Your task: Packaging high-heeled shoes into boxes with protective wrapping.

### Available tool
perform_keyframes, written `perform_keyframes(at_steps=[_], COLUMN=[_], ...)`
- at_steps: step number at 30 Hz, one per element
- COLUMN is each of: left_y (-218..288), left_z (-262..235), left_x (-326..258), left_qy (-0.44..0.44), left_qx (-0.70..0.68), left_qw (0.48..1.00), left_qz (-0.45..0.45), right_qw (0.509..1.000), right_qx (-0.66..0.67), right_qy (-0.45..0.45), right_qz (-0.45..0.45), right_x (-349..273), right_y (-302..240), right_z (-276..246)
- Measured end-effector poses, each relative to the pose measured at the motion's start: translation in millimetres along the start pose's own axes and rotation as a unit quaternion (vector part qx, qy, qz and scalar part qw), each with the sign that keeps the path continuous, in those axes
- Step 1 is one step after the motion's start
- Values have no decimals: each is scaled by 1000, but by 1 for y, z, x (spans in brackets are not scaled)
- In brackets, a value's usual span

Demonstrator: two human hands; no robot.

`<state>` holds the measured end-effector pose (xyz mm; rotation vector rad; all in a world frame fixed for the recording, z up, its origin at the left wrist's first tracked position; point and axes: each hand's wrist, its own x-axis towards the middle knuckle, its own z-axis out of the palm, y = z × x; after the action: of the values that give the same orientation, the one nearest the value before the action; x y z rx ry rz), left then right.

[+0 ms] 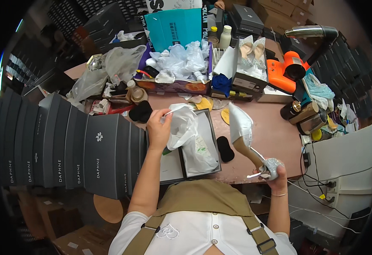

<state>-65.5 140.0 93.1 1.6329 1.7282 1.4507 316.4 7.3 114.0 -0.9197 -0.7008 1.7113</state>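
Observation:
My left hand (pixel 158 129) is closed, its fingertips pinching the edge of a thin white bag (pixel 183 127). The bag hangs over the back left of an open shoe box (pixel 213 144), which stands on the table in front of me. More white wrapping (pixel 199 159) with small green print lies inside the box. On the right, my right hand (pixel 278 182) grips a glittery silver high-heeled shoe (pixel 254 156) by its heel end. The shoe is tilted, toe up and away from me, with white wrapping (pixel 240 121) around its front part. A black oval pad (pixel 225 149) lies between box and shoe.
Dark grey shoe boxes (pixel 103 155) stand in a row on the left. Behind lie a carton full of white wrapping (pixel 173 86), a box with a silver pair of shoes (pixel 252 51) and an orange tool (pixel 284 72). Cables (pixel 322 187) hang at the right.

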Motion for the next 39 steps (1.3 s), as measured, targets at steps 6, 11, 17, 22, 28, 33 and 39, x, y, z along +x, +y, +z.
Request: perform_keyframes(at_steps=[6, 11, 17, 22, 28, 33, 39], left_y=[57, 47, 52, 97, 111, 98, 107], left_z=[5, -11, -2, -11, 21, 21, 24], left_x=[-28, -29, -45, -70, -107, -129, -126], left_qy=[-38, -98, -148, -158, -255, -317, -385], left_qx=[-110, -35, -70, -97, -179, -219, -224], left_qw=[993, 994, 985, 965, 903, 899, 846], left_qz=[11, 35, 56, 186, 297, 208, 294], right_qw=[988, 916, 903, 927, 993, 967, 985], right_qx=[64, 350, 379, 336, -82, 253, -152], right_qy=[-14, 39, -40, -25, 28, -39, 53], right_qz=[139, 191, 200, 167, -81, -9, -69], right_x=[21, 50, 41, 38, 43, 63, 73], right_y=[40, 83, 92, 75, 122, 75, 120], right_z=[70, 63, 47, 82, 79, 86, 60])
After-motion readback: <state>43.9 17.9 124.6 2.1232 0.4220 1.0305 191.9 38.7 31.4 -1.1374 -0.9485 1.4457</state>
